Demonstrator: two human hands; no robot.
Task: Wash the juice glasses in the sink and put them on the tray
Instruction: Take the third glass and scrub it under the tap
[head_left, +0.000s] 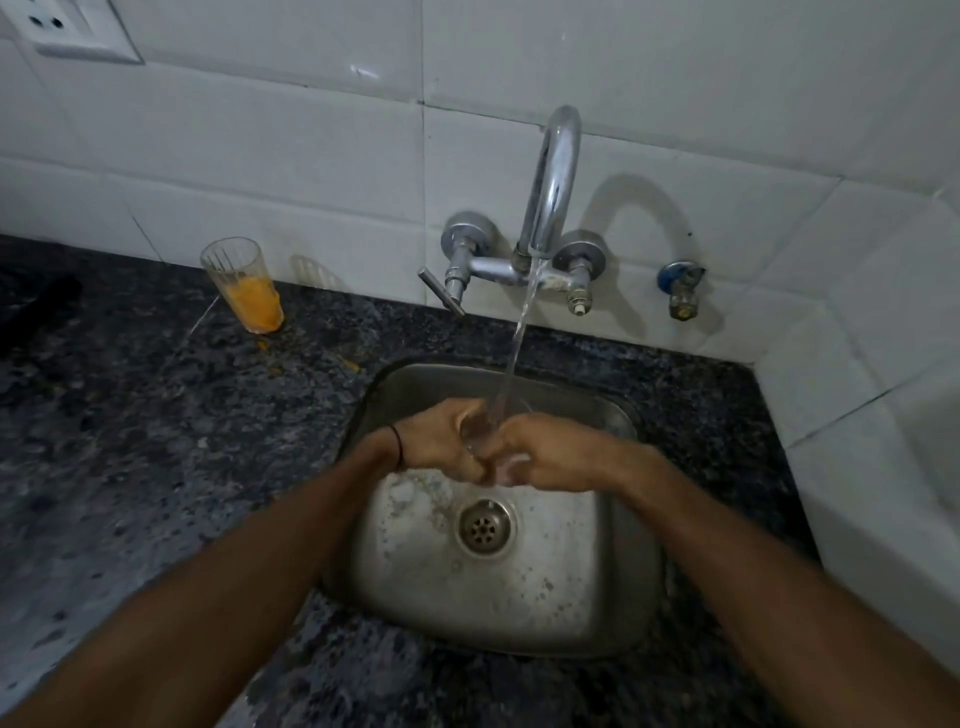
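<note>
We see both hands over the sink (613, 597), near its back wall. The left hand (436, 441) and the right hand (540, 457) each curl their fingers round one clear juice glass (480, 426), held between them. Water (519, 332) from the tap (556, 171) runs onto this glass. A second juice glass (244, 286), partly filled with orange juice, stands upright at the back edge of the bench (156, 441), left of the sink and well apart from the hands.
</note>
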